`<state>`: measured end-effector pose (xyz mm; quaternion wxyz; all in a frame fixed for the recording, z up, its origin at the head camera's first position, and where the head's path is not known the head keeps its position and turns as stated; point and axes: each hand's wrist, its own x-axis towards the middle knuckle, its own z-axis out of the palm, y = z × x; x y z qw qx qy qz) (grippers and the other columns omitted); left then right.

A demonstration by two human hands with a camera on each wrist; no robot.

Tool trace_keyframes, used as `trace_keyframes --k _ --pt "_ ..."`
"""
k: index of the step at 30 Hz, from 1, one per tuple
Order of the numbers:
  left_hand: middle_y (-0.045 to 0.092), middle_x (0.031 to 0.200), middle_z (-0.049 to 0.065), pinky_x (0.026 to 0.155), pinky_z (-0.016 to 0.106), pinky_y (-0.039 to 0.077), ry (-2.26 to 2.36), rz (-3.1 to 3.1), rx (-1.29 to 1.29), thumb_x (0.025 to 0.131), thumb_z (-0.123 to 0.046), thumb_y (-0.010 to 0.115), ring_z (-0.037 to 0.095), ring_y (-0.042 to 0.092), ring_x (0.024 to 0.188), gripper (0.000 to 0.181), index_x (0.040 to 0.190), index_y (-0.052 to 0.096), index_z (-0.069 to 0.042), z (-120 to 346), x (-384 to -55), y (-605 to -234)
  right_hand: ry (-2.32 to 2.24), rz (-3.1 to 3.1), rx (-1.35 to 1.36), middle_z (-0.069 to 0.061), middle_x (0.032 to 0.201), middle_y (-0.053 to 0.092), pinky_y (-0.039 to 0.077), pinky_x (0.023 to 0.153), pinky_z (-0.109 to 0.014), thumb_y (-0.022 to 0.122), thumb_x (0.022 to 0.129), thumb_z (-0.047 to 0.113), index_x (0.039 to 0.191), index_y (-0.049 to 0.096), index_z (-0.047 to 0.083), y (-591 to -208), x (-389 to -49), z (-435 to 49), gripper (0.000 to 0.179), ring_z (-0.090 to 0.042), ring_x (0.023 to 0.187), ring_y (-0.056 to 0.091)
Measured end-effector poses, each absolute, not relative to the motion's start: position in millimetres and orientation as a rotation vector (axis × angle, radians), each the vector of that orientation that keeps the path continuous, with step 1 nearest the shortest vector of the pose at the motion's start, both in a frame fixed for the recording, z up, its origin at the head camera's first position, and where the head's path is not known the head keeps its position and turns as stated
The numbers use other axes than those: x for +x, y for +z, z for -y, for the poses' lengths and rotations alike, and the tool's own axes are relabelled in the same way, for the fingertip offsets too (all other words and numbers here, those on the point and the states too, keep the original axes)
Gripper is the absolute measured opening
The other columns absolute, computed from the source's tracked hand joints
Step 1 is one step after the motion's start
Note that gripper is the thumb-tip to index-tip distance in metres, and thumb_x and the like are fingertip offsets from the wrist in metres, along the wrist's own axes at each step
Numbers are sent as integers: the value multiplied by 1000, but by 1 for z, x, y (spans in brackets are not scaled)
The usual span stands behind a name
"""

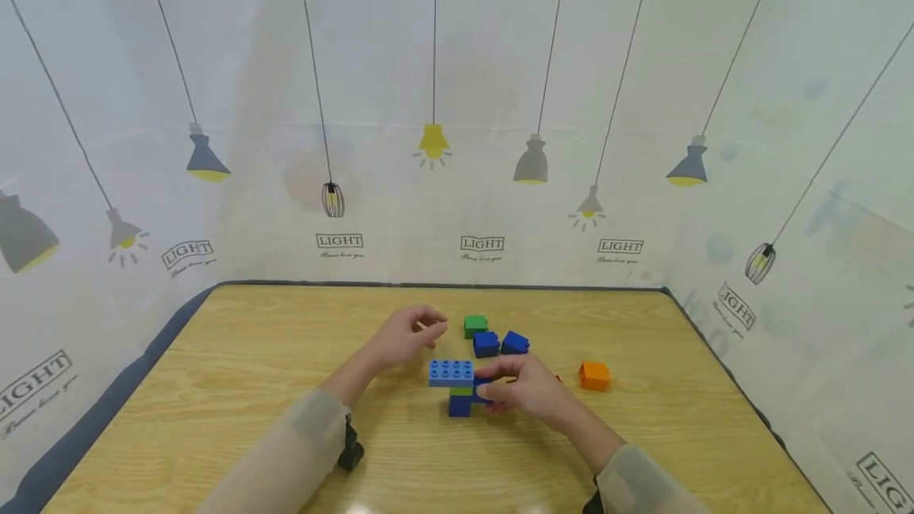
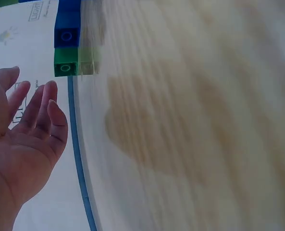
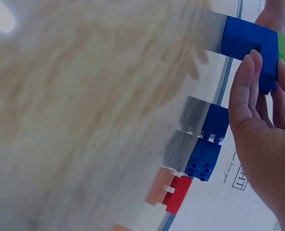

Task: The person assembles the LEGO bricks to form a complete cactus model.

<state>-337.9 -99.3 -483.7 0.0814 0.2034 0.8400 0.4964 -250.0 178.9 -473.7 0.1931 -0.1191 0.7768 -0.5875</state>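
A small stack of toy building bricks stands on the table: a dark blue brick at the bottom, a lime green brick above it and a wide light blue brick with studs on top. My right hand is at the stack's right side, pinching a dark blue brick between thumb and fingers, right up against the stack. To the left and behind the stack, my left hand hovers with relaxed, slightly bent fingers and holds nothing.
Behind the stack lie a green brick and two dark blue bricks. An orange brick is off to the right. A red brick is mostly hidden behind my right hand in the head view. Printed cloth surrounds the wooden table.
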Motion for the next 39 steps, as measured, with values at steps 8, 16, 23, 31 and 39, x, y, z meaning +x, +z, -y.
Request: trace_keyframes --k 8,16,23,31,39 --pt "71 142 7 93 41 63 1307 -2560 672 109 -38 69 21 72 108 39 145 70 -22 83 -363 -490 -1640 -2182 -350 -14 121 74 70 83 -43 79 102 15 132 75 0 -472 -250 -178 33 -25 88 80" --pt "60 160 6 111 54 58 1181 -2571 739 112 -34 65 30 70 126 38 149 68 -27 68 -374 -492 -1640 -2177 -370 -13 118 75 70 82 -42 79 102 14 131 76 0 -470 -251 -177 32 -23 86 79" --pt "63 159 5 113 52 57 1179 -2567 693 112 -32 65 28 71 129 37 147 71 -25 66 -375 -492 -1636 -2182 -351 -13 118 75 70 82 -40 79 102 14 130 77 1 -470 -251 -178 31 -21 85 79" --pt "68 150 8 105 48 61 1253 -2578 597 106 -28 75 30 69 126 46 150 66 -21 64 -377 -499 -1630 -2183 -320 -12 118 75 70 82 -38 80 101 15 129 78 3 -473 -252 -179 30 -22 86 78" --pt "70 148 4 100 41 62 1270 -2568 579 107 -28 74 22 70 116 37 144 73 -25 53 -378 -498 -1633 -2195 -311 -12 118 75 70 81 -37 80 102 14 128 78 3 -473 -249 -180 29 -21 85 78"
